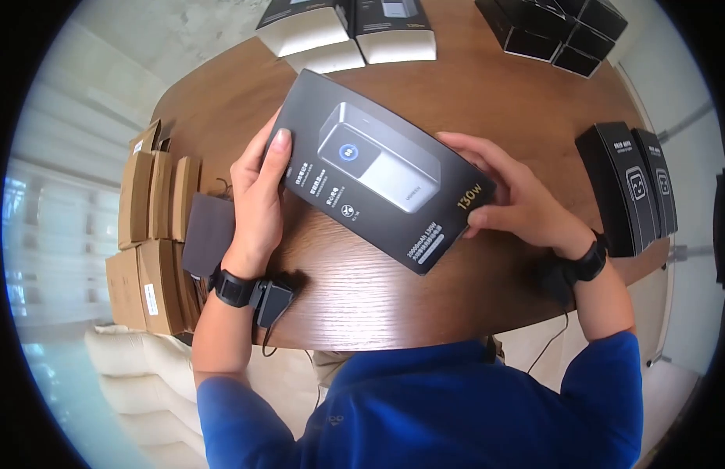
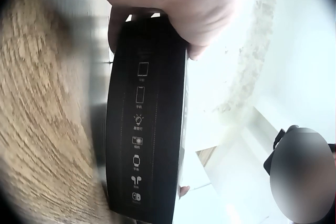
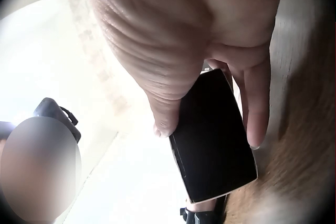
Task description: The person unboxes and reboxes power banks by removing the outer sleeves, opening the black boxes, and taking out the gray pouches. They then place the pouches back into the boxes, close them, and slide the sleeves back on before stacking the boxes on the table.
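Both hands hold a black power bank box [image 1: 378,168] above the table, slanted with its printed front turned up. A silver-grey power bank and "130W" are pictured on it. My left hand [image 1: 257,195] grips the box's left end, thumb on the front face and the fingers behind. At the opposite end, my right hand [image 1: 526,199] grips the lower right corner, with its thumb at the edge. The left wrist view shows a side panel [image 2: 144,124] with a column of small white icons. In the right wrist view the plain black end [image 3: 215,140] sits between thumb and fingers.
Brown cardboard boxes [image 1: 155,285] and a dark grey pouch-like item [image 1: 209,234] lie at the left of the wooden table [image 1: 222,102]. Open black boxes [image 1: 394,31] stand at the back. More black boxes are at the back right [image 1: 562,35] and right edge [image 1: 624,187].
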Demonstrator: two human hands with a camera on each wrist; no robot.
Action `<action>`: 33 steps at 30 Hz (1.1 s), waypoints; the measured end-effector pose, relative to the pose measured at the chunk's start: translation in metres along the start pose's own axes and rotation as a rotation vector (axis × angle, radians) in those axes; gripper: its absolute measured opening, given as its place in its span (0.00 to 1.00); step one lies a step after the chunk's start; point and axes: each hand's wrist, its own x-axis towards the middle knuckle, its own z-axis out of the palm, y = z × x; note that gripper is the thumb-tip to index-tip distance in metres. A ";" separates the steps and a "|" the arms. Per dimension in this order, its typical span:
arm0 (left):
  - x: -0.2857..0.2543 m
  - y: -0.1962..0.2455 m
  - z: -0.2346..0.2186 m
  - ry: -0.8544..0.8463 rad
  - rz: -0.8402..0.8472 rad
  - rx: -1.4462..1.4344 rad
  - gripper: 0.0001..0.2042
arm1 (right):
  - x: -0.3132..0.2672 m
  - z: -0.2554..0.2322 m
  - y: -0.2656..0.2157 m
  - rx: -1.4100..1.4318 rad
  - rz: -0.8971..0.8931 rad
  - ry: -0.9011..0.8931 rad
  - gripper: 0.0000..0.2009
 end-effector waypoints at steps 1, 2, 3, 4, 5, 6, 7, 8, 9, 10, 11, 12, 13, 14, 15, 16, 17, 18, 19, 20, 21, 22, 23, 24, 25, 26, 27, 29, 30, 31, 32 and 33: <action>0.000 0.002 -0.001 -0.031 0.001 -0.028 0.23 | -0.001 0.003 0.000 0.016 -0.015 0.021 0.40; 0.001 0.004 -0.002 -0.064 0.002 -0.055 0.24 | -0.001 0.004 0.000 0.034 -0.029 0.044 0.40; 0.001 0.006 -0.003 -0.052 0.006 -0.059 0.24 | -0.001 0.004 0.000 0.027 -0.027 0.033 0.40; 0.002 0.008 -0.003 -0.105 0.037 -0.116 0.26 | -0.001 0.004 0.000 0.064 -0.005 0.059 0.37; 0.002 0.010 -0.003 -0.160 0.066 -0.172 0.29 | -0.001 0.004 0.001 0.103 0.018 0.088 0.34; 0.001 0.012 0.000 -0.157 0.068 -0.175 0.29 | 0.000 0.002 0.000 0.099 0.019 0.086 0.34; 0.001 0.014 0.005 -0.114 0.079 -0.240 0.31 | 0.001 0.000 -0.001 0.106 0.083 0.140 0.34; 0.001 0.015 0.007 -0.071 0.090 -0.305 0.33 | 0.001 -0.001 -0.001 0.112 0.146 0.196 0.34; 0.002 0.013 0.000 -0.116 0.045 -0.402 0.34 | 0.001 -0.002 -0.001 0.108 0.145 0.198 0.34; 0.002 0.012 -0.001 -0.116 0.050 -0.405 0.34 | 0.002 -0.004 0.001 0.197 0.154 0.181 0.34; 0.003 0.011 0.000 -0.098 0.003 -0.450 0.33 | 0.003 -0.005 0.003 0.284 0.163 0.160 0.34; 0.002 0.011 0.000 -0.076 -0.040 -0.495 0.33 | 0.003 -0.005 0.004 0.276 0.162 0.153 0.34; 0.002 0.010 0.003 -0.040 -0.057 -0.501 0.32 | 0.003 -0.004 0.006 0.212 0.110 0.164 0.35; 0.000 0.009 0.003 -0.080 -0.090 -0.507 0.34 | 0.003 -0.002 0.007 0.149 0.057 0.172 0.35; -0.001 0.007 0.003 -0.129 -0.137 -0.567 0.36 | 0.003 -0.002 0.007 0.140 0.057 0.155 0.35; 0.000 0.007 0.004 -0.179 -0.184 -0.626 0.37 | 0.003 -0.002 0.007 0.175 0.060 0.161 0.36; -0.001 0.011 0.004 -0.260 -0.197 -0.584 0.42 | 0.002 -0.002 0.007 0.210 0.064 0.167 0.37; -0.001 0.012 0.002 -0.251 -0.185 -0.587 0.42 | 0.002 -0.002 0.007 0.200 0.062 0.156 0.37; -0.003 0.012 0.000 -0.291 -0.167 -0.562 0.44 | 0.002 -0.002 0.007 0.128 0.031 0.157 0.38; -0.004 0.013 -0.001 -0.333 -0.150 -0.538 0.46 | 0.002 -0.003 0.007 0.056 0.000 0.160 0.39; -0.006 0.020 0.002 -0.336 -0.144 -0.518 0.52 | 0.001 -0.002 0.007 0.046 -0.002 0.153 0.39; -0.006 0.022 0.004 -0.332 -0.135 -0.522 0.52 | 0.001 -0.002 0.006 -0.041 -0.029 0.129 0.41; -0.006 0.023 0.005 -0.352 -0.022 -0.426 0.54 | 0.000 -0.002 0.006 -0.127 -0.055 0.106 0.43; -0.007 0.025 0.006 -0.371 0.087 -0.329 0.56 | 0.001 0.000 0.006 -0.133 -0.056 0.103 0.43; -0.009 0.029 0.006 -0.370 0.069 -0.343 0.58 | 0.001 0.003 0.008 -0.166 -0.078 0.112 0.43; -0.010 0.029 0.004 -0.370 0.070 -0.345 0.58 | 0.001 0.005 0.009 -0.199 -0.100 0.123 0.43; -0.011 0.029 0.003 -0.479 0.287 -0.170 0.58 | -0.001 0.005 0.012 -0.200 -0.099 0.126 0.43; -0.025 0.035 0.006 -0.559 0.524 0.137 0.58 | -0.006 0.006 0.015 -0.570 0.003 0.242 0.38; -0.036 0.029 0.013 -0.540 0.457 0.072 0.54 | -0.008 0.007 0.016 -0.568 0.009 0.250 0.38; -0.035 0.025 0.015 -0.560 0.551 0.119 0.53 | -0.009 0.006 0.016 -0.569 0.029 0.239 0.37; -0.035 0.022 0.017 -0.578 0.644 0.166 0.51 | -0.009 0.006 0.015 -0.569 0.049 0.227 0.36; -0.037 0.019 0.019 -0.552 0.581 0.183 0.50 | -0.009 0.006 0.014 -0.569 0.070 0.213 0.34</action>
